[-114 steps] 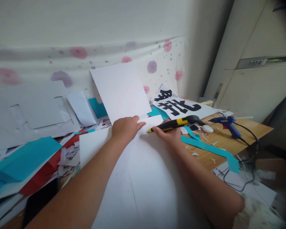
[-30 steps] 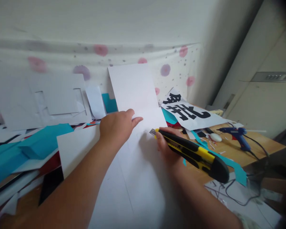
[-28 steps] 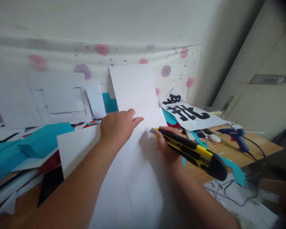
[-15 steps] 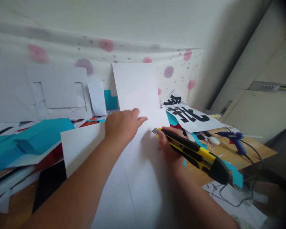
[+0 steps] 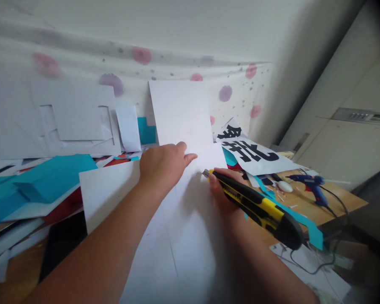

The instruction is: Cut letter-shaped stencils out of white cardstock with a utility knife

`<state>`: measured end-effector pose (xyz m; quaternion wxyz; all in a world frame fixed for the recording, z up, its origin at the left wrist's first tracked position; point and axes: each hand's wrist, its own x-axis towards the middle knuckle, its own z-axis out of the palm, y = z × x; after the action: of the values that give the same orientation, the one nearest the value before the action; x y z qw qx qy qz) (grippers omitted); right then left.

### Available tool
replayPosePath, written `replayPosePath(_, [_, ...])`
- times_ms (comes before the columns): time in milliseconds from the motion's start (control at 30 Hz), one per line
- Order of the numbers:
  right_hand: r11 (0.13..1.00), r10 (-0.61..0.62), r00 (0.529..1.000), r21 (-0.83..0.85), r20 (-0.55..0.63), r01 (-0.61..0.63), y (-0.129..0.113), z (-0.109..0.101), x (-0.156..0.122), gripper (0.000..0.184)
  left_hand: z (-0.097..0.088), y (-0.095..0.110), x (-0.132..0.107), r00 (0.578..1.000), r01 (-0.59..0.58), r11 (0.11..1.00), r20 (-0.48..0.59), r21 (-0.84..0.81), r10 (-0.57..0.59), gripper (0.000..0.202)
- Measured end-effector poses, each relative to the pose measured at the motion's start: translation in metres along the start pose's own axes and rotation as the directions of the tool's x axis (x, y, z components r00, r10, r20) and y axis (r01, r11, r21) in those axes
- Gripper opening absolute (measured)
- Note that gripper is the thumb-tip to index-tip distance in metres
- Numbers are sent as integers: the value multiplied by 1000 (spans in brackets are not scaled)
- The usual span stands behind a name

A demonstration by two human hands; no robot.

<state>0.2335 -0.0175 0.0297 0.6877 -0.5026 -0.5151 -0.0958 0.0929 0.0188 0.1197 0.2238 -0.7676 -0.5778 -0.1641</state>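
A large white board (image 5: 155,249) with faint lines extends from below me toward the wall, and a white panel (image 5: 182,112) rises at its far end. My left hand (image 5: 161,166) is closed at the board, thumb sticking out to the right and most fingers hidden by the back of the hand. In my right hand (image 5: 223,192) is a yellow and black utility knife (image 5: 256,207). Its short blade points left, close to the board surface near my left thumb; I cannot tell whether it touches.
Turquoise sheets (image 5: 60,175) and paper scraps lie at left, beside a dark flat object (image 5: 63,240). A white cut-out panel (image 5: 79,114) leans behind. Toward the right are a sheet with black characters (image 5: 256,158), a blue glue gun (image 5: 313,185) with its cord, and a turquoise strip (image 5: 315,232).
The knife has shifted very slightly left and down with my right hand. My left hand stays in nearly the same place on the board. The view has tilted slightly.
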Motion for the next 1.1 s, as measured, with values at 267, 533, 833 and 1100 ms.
replayPosePath(267, [993,-110,993,-25,39,111,4,0,-3,8,7,0,0,1000,-12,1000,25,-10,12,45])
replayPosePath(533, [996,-37,988,-72,149,48,11,-9,-9,13,16,5,3,997,-9,999,70,-40,12,46])
replayPosePath(833, [996,-73,991,-45,108,78,22,-10,-13,13,22,7,4,997,1,997,76,-75,4,46])
replayPosePath(1100, [995,-50,985,-78,165,63,32,-24,-20,17,25,9,4,996,-29,996,79,-82,36,44])
